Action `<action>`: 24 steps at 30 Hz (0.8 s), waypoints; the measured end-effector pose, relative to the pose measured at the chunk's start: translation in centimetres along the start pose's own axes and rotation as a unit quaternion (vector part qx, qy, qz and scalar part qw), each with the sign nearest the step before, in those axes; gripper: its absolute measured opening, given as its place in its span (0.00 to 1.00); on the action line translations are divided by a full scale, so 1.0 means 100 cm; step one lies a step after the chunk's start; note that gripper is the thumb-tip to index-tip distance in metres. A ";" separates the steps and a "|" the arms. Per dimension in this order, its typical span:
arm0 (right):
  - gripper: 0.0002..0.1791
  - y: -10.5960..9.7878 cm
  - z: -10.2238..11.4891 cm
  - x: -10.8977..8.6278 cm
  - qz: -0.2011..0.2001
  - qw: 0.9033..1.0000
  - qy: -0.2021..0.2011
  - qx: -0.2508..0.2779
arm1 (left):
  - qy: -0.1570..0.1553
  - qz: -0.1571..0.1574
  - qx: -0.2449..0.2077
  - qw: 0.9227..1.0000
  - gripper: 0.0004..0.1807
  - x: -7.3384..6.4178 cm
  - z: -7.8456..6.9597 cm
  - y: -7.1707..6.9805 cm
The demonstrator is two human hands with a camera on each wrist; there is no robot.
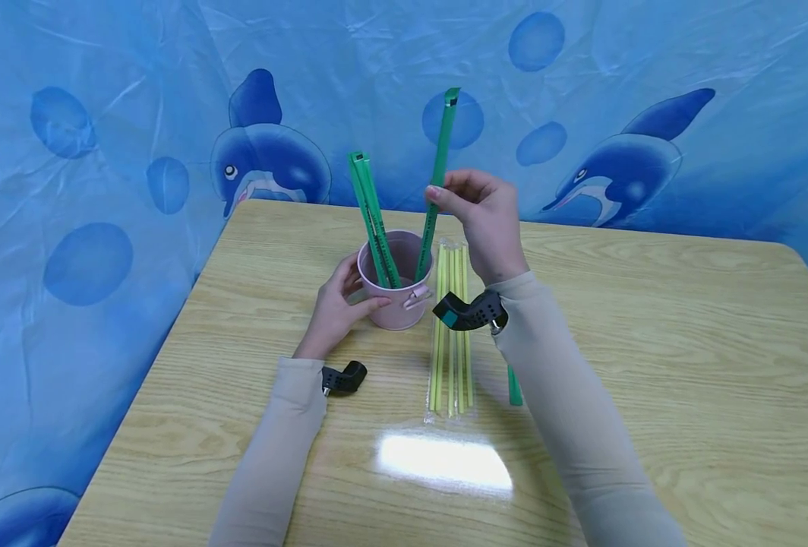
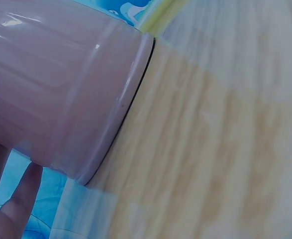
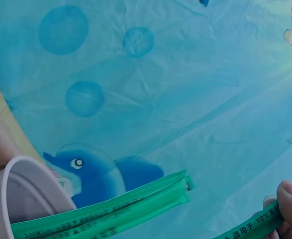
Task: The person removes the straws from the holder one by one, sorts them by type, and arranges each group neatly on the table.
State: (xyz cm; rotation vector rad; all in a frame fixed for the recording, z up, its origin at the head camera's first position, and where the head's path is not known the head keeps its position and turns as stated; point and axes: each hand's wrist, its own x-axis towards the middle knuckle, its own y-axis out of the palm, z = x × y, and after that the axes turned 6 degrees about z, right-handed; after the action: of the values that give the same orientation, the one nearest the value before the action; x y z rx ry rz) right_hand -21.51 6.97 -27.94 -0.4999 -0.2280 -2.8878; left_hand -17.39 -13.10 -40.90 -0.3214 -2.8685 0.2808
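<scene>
A small pink bucket (image 1: 396, 313) stands upright on the table, and my left hand (image 1: 332, 310) holds its left side, thumb at the front. With thumb and forefinger, my right hand (image 1: 487, 216) pinches a long green-wrapped straw (image 1: 444, 137) by its middle. That straw is nearly upright, its lower end inside the bucket's right side. Several more green-wrapped straws (image 1: 371, 209) lean left in the bucket. In the left wrist view, the bucket's base (image 2: 113, 112) sits on the tabletop. The right wrist view shows dark printing on the held straw (image 3: 252, 225).
Right of the bucket, several yellow straws (image 1: 452, 365) in clear wrappers lie side by side on the wooden table (image 1: 684, 365). Another green strip (image 1: 516, 389) lies partly hidden under my right forearm. A blue dolphin-print sheet (image 1: 390, 45) hangs behind the table.
</scene>
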 end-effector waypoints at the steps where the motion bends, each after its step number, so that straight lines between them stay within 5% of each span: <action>1: 0.04 0.000 0.002 -0.001 0.000 1.000 -0.007 0.004 | 0.000 0.001 -0.002 1.000 0.42 0.000 0.000 0.000; 24: 0.07 -0.018 0.021 -0.010 -0.057 0.988 -0.138 0.040 | -0.012 0.005 -0.002 1.000 0.42 0.002 0.001 -0.001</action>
State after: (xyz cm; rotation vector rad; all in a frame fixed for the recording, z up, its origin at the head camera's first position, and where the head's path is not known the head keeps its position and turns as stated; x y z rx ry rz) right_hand -20.30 9.27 -26.51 -0.9001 -0.4271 -2.8956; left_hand -17.66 -13.13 -40.93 -0.3351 -2.8927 0.2836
